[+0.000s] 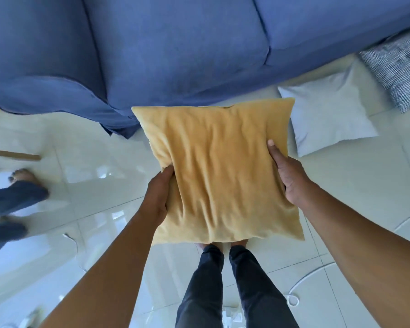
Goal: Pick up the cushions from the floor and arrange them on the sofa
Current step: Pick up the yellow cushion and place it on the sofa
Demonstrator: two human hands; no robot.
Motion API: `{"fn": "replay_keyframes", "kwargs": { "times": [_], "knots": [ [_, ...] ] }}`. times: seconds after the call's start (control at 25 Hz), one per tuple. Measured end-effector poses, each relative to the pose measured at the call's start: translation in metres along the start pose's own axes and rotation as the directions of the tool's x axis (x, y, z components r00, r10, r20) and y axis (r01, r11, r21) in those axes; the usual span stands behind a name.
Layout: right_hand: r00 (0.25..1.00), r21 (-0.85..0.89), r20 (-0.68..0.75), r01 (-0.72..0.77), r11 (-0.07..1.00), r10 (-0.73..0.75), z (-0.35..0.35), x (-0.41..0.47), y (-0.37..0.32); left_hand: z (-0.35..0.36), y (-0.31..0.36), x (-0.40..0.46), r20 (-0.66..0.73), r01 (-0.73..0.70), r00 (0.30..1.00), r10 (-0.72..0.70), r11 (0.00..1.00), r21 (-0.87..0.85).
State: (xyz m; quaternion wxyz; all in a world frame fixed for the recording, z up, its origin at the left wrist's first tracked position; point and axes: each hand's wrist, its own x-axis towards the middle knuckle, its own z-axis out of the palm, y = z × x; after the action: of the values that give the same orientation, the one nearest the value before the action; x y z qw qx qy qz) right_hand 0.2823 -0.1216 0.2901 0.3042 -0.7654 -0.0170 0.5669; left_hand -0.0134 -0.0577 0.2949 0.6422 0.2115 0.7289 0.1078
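Both hands clamp the yellow cushion (220, 171) off the floor: left hand (158, 197) fingers curled under its left edge, right hand (288, 176) fingers wrapped on the right edge. Blue sofa (175, 48) just beyond fingertips.

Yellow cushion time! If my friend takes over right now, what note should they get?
Left hand: gripping the yellow cushion's left edge.
Right hand: gripping its right edge.
The cushion is lifted off the floor, in front of the blue sofa.
Done: none placed that I can see.
Left: put this one on the sofa, then the white cushion and striped grey cushion lying on the floor.
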Motion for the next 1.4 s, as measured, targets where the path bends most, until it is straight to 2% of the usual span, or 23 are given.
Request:
{"fn": "replay_keyframes", "kwargs": {
  "times": [0.36,0.56,0.76,0.88,1.12,1.4],
  "knots": [
    [0.971,0.084,0.047,0.231,0.969,-0.235,-0.035,-0.178,-0.108,-0.024,0.092,-0.189,-0.031,-0.217,0.976,0.215,0.967,-0.132],
    [0.928,0.119,0.085,0.352,0.928,-0.363,-0.031,-0.218,-0.163,-0.036,0.141,-0.242,-0.045,-0.321,0.947,0.318,0.925,-0.202],
    [0.898,0.139,0.124,0.406,0.903,-0.423,-0.005,-0.221,-0.221,-0.055,0.195,-0.24,-0.084,-0.401,0.916,0.392,0.894,-0.2],
    [0.888,0.147,0.111,0.429,0.891,-0.446,0.019,-0.208,-0.264,-0.067,0.241,-0.221,-0.049,-0.434,0.9,0.433,0.881,-0.189],
    [0.872,0.129,0.127,0.458,0.88,-0.472,0.078,-0.186,-0.357,-0.094,0.33,-0.172,-0.065,-0.428,0.904,0.424,0.881,-0.204],
    [0.862,0.186,0.14,0.46,0.868,-0.487,0.113,-0.158,-0.437,-0.108,0.419,-0.138,-0.048,-0.491,0.869,0.493,0.844,-0.215]
  ]
}}
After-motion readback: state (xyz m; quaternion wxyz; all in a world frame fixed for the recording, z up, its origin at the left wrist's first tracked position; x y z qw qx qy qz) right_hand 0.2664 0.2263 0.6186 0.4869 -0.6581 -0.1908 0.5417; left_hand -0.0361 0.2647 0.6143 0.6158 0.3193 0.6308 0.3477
